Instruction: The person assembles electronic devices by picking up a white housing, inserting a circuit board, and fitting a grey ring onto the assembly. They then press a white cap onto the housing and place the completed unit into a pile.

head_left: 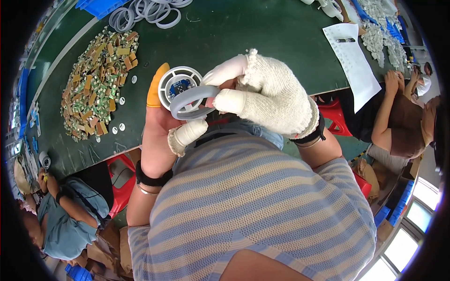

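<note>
My left hand (161,122), with an orange cot on one finger and a white cover on the thumb, grips a round white plastic housing (165,99). Inside the housing a small blue circuit board (179,87) shows. My right hand (262,91), in a white knitted glove with covered fingertips, pinches a grey ring (194,95) between thumb and fingers. The ring is tilted and overlaps the housing's lower right side in view; whether they touch I cannot tell. Part of the housing's rim is hidden behind the ring.
A large heap of small circuit boards (96,86) lies left on the dark green table (211,35), small white discs (122,100) beside it. Grey rings (147,11) and a blue crate (101,7) stand at the back. Right are a paper sheet (349,56) with a pen and clear plastic parts (382,40). People sit both sides.
</note>
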